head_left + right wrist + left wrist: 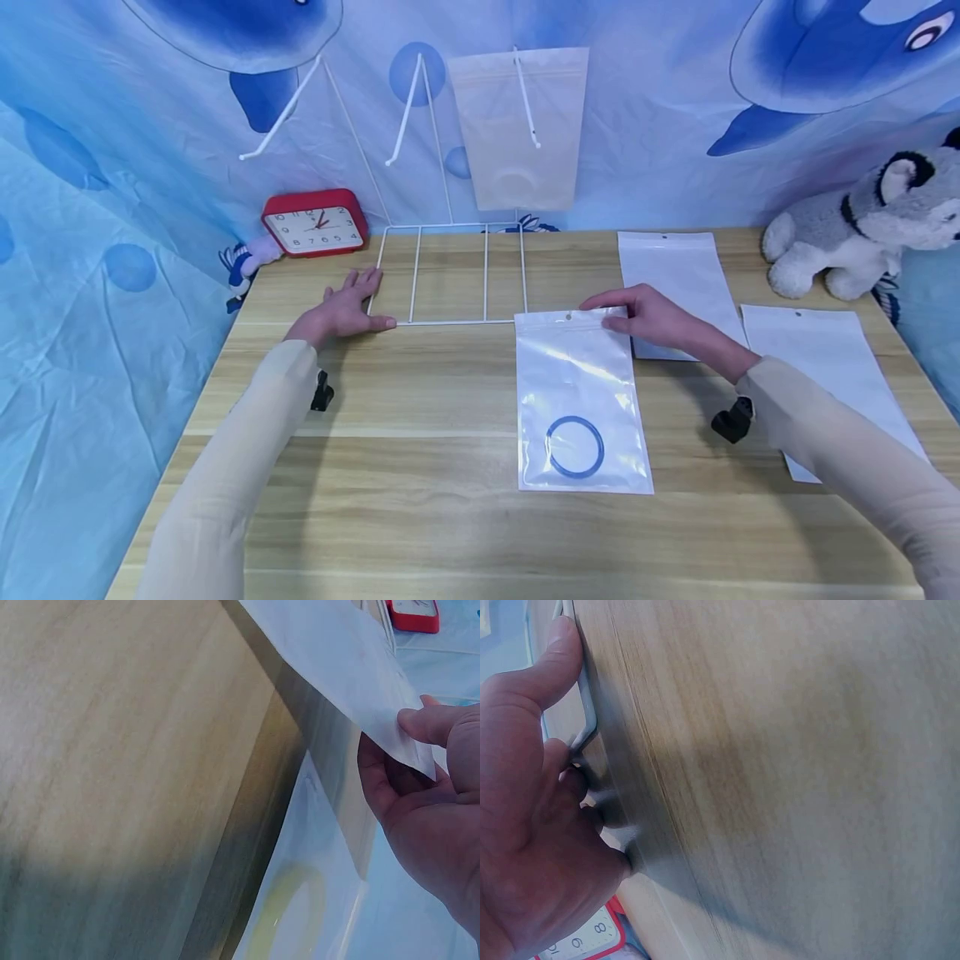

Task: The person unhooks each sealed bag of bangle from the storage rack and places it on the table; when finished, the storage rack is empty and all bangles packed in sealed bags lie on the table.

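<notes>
My right hand (645, 312) pinches the top right corner of a white zip bag (555, 375), thumb on top and fingers beneath. Through the bag's lower part shows a blue ring (575, 447). At the front left corner of a white wire display rack (450, 322), my left hand (337, 308) rests with fingers spread, the thumb (564, 645) along the front wire. Three long prongs rise from the rack's back. On the rightmost prong hangs another zip bag (517, 150), near the curtain.
Two more white zip bags lie at the right, one at the back (675, 267) and one nearer the edge (817, 358). A yellow ring (262, 930) shows in one. A red clock (315, 222) stands back left, a plush husky (855, 217) back right. A dolphin-print curtain (637, 100) hangs behind.
</notes>
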`<control>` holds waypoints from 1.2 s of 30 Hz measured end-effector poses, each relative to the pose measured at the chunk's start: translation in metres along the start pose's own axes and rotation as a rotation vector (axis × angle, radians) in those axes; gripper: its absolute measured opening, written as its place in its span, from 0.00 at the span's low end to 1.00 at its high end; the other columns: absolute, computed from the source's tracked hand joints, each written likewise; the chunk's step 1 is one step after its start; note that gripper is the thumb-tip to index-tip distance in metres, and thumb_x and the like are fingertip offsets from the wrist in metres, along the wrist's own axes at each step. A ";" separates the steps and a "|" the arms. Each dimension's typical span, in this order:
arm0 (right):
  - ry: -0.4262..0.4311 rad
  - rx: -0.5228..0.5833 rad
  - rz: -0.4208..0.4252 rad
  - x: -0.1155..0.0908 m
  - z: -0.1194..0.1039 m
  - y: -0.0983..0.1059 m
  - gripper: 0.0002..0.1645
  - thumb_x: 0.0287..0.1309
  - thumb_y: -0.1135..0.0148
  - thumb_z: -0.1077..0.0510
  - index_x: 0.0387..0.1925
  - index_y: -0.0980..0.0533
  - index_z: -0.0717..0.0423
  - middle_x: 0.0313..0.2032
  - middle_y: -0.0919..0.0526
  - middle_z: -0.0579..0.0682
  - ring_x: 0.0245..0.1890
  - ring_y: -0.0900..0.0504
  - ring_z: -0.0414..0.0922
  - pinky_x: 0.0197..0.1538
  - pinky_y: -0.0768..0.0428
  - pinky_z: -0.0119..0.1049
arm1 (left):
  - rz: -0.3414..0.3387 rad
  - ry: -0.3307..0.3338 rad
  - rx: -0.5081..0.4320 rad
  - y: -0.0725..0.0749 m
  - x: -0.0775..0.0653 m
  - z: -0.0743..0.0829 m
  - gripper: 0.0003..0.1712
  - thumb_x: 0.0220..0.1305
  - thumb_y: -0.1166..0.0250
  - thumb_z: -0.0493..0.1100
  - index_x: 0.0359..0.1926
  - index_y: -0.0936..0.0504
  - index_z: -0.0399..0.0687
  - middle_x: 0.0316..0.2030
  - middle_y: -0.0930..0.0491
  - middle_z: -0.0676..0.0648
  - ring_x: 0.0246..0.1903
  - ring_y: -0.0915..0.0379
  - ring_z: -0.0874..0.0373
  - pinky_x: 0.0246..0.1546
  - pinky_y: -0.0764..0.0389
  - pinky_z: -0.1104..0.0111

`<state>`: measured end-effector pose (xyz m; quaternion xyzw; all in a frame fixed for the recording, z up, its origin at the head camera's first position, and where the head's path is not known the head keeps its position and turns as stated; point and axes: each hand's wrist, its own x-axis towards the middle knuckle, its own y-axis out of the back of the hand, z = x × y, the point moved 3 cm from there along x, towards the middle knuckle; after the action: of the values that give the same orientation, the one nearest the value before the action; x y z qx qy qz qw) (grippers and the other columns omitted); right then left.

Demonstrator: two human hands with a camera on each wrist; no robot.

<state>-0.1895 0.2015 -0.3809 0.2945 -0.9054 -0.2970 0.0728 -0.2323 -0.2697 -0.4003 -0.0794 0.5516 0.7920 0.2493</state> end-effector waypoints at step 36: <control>0.083 -0.380 -0.111 0.013 -0.007 -0.005 0.15 0.58 0.34 0.68 0.48 0.16 0.62 0.40 0.20 0.55 0.39 0.23 0.50 0.43 0.23 0.46 | -0.007 0.005 -0.008 -0.001 -0.001 0.000 0.63 0.64 0.34 0.63 0.79 0.66 0.43 0.78 0.70 0.37 0.75 0.81 0.36 0.67 0.73 0.34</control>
<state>-0.1962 0.1874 -0.3786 0.3371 -0.8115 -0.4537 0.1479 -0.2312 -0.2696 -0.4012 -0.0842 0.5489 0.7930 0.2505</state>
